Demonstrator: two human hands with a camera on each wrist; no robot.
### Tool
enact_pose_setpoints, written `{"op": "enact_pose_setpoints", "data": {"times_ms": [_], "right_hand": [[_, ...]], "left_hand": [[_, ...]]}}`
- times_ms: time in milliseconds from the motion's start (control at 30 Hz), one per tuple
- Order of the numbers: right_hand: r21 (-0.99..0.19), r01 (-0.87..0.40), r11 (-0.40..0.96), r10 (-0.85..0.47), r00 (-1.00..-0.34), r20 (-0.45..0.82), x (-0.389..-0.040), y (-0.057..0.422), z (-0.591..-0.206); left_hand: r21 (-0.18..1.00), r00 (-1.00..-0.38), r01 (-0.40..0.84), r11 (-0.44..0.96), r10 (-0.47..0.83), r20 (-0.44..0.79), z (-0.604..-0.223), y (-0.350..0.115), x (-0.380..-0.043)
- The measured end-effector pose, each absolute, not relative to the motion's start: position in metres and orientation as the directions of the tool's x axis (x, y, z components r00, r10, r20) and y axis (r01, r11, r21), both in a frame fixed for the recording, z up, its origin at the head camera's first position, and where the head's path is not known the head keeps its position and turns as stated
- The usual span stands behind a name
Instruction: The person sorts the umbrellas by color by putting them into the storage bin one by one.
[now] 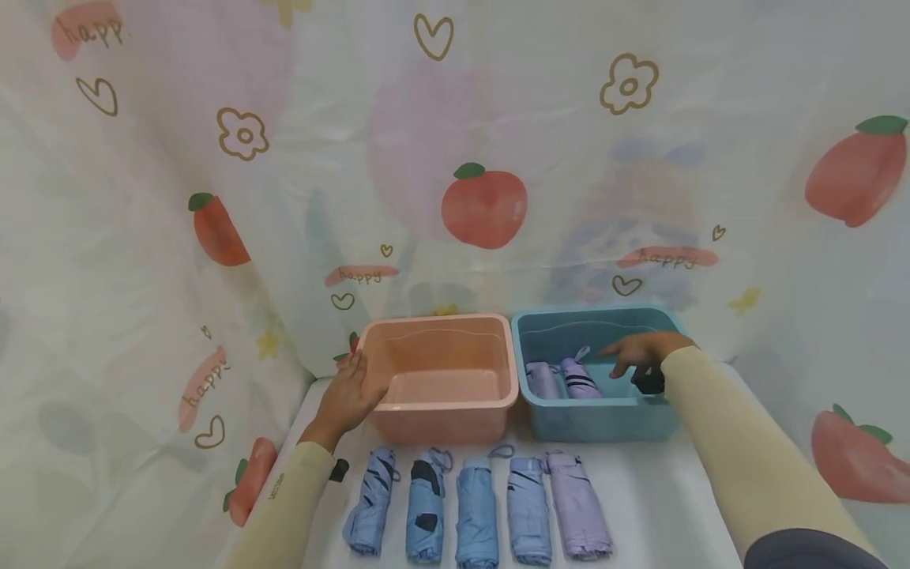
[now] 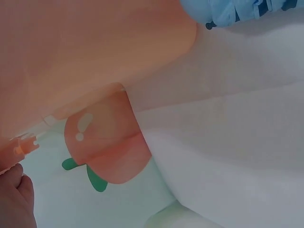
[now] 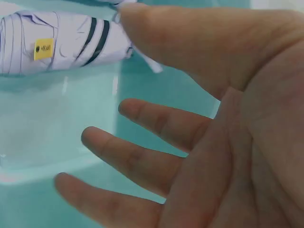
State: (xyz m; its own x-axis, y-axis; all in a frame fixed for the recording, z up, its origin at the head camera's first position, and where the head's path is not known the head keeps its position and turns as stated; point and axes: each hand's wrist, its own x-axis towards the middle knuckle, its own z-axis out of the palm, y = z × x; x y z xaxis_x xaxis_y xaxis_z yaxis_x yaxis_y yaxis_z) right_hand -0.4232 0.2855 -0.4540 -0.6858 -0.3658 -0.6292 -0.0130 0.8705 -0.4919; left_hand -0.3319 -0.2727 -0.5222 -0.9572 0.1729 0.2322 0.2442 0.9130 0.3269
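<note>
- Head: inside the blue bin point(image 1: 604, 423), the striped umbrella point(image 1: 580, 378) lies roughly front to back, left of the nearer right hand point(image 1: 643, 352); left of the blue bin, the left hand point(image 1: 347, 399), fingers straight, rests on the pink bin point(image 1: 441, 427).
- Left wrist: hand barely shows; finger spread unclear.
- Right wrist: fingers spread over the blue bin, gripping nothing.

Both arms point(image 1: 753, 442) stretched forward; right grip point(image 1: 643, 353) spread, left grip point(image 1: 346, 400) apparently straight-fingered.
</note>
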Motion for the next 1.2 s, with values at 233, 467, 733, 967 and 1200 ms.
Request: {"op": "enact_pose_setpoints", "data": {"times_ms": [233, 467, 733, 967, 1200], "right_hand": [[-0.543, -0.132, 0.83, -0.443, -0.747, -0.495, -0.405, 0.295, -0.429], [-0.655, -0.231, 0.72, -0.499, -0.828, -0.256, -0.368, 0.307, -0.418], [-0.734, -0.206, 0.647, -0.481, -0.858, -0.183, -0.313, 0.317, -0.432], [-0.792, -0.17, 0.586, -0.468, -0.869, -0.16, -0.276, 0.327, -0.468], [-0.838, 0.034, 0.545, -0.386, -0.877, -0.286, -0.249, 0.315, -0.518]], "left_hand": [[0.332, -0.962, 0.236, 0.913, 0.17, 0.216, -0.527, -0.276, -0.339], [0.337, -0.96, 0.238, 0.911, 0.167, 0.226, -0.527, -0.274, -0.338], [0.33, -0.964, 0.221, 0.917, 0.154, 0.217, -0.527, -0.272, -0.333], [0.325, -0.965, 0.221, 0.92, 0.159, 0.207, -0.525, -0.27, -0.334], [0.312, -0.965, 0.22, 0.924, 0.16, 0.206, -0.524, -0.27, -0.331]]}}
